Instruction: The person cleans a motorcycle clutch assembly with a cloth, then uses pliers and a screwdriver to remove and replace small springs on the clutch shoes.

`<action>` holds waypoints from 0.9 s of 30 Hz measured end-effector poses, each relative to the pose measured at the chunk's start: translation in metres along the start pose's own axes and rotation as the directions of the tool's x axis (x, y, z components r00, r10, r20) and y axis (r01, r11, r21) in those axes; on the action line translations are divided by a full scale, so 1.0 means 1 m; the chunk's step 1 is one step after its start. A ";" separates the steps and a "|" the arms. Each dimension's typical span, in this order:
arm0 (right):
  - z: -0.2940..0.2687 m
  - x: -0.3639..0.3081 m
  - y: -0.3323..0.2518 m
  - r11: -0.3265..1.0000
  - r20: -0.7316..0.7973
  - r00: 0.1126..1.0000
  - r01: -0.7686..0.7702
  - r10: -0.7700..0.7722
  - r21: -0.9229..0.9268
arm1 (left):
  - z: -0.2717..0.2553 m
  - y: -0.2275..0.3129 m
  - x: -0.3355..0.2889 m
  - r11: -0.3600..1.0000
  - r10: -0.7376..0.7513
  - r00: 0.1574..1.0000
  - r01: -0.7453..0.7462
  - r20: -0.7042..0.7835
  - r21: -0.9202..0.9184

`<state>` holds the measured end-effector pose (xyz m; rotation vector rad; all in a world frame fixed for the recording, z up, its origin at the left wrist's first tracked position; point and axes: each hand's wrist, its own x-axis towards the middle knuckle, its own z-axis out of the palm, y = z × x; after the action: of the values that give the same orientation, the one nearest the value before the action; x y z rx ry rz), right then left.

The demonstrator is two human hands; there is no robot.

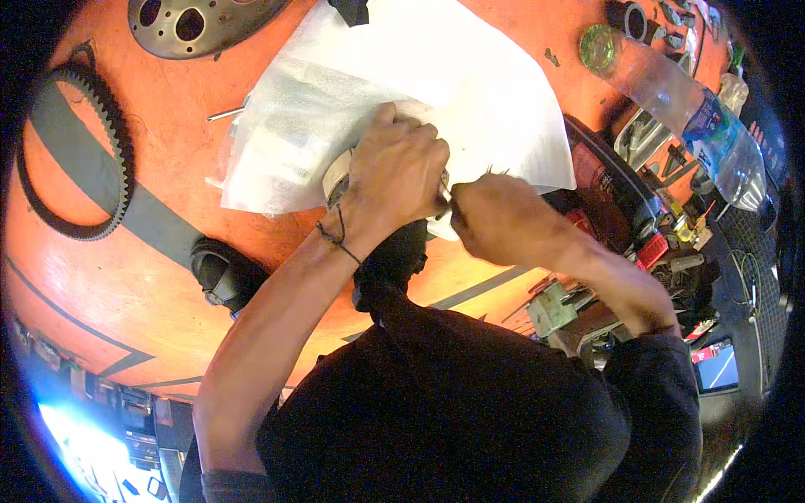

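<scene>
My left hand (pixel 398 172) is closed over a round part with a pale tan rim (pixel 337 174), most of it hidden under the palm and wrist. My right hand (pixel 495 214) is a fist just right of it, almost touching its fingertips. Thin pointed ends stick up past the right knuckles, but what they belong to is hidden in the fist. A small light piece (pixel 445 189) shows between the two hands. Under both lies a white, partly translucent sheet (pixel 495 84), spread over the orange tabletop (pixel 168 285).
A toothed black belt (pixel 124 159) lies at the left, with a perforated metal disc (pixel 176 52) at the far left. A black strapped object (pixel 222 272) sits by my left forearm. At the right are a clear plastic bottle (pixel 654 84), a dark red case (pixel 599 172) and cluttered tools.
</scene>
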<state>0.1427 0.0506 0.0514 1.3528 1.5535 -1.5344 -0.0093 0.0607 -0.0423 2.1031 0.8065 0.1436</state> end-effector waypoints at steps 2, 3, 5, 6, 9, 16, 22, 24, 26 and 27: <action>-0.005 0.001 0.007 0.998 0.035 0.999 0.018 -0.016 -0.067 | -0.004 0.003 0.004 1.000 -0.024 0.996 0.025 0.081 -0.017; -0.005 0.002 0.008 0.996 0.052 0.998 0.034 -0.030 -0.079 | -0.007 0.003 0.006 0.999 -0.047 0.987 0.049 0.157 -0.011; -0.005 0.002 0.009 0.993 0.021 0.997 0.075 -0.074 -0.095 | -0.005 0.002 0.005 0.997 -0.081 0.983 0.081 0.167 0.007; -0.007 0.002 0.010 0.994 0.043 0.997 0.067 -0.063 -0.091 | -0.005 0.002 0.005 0.997 -0.078 0.983 0.079 0.165 0.005; -0.015 0.002 0.007 0.993 0.083 0.995 0.067 -0.059 -0.100 | -0.007 0.006 0.007 0.997 -0.080 0.980 0.078 0.181 0.017; -0.025 0.003 0.019 0.966 0.049 0.998 0.040 -0.029 -0.254 | -0.002 0.010 0.009 0.994 -0.076 0.988 0.065 0.137 0.084; -0.062 -0.012 0.016 0.882 -0.178 0.980 -0.006 -0.089 -0.471 | 0.000 0.010 0.009 0.995 -0.064 0.992 0.055 0.107 0.082; -0.074 -0.024 0.019 0.859 -0.350 0.911 0.010 -0.218 -0.511 | 0.001 0.008 0.004 0.993 -0.056 0.997 0.050 0.058 0.103; -0.050 -0.035 0.016 0.803 -0.340 0.868 0.105 -0.362 -0.587 | 0.002 0.007 0.002 0.996 -0.035 0.999 0.032 0.040 0.078; -0.041 -0.041 0.019 0.810 -0.420 0.842 0.035 -0.339 -0.585 | 0.000 0.006 0.003 0.996 -0.045 0.998 0.042 0.039 0.075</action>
<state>0.1838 0.0760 0.0890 1.3194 2.3067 -0.7068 -0.0032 0.0597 -0.0383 2.1494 0.8438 0.0480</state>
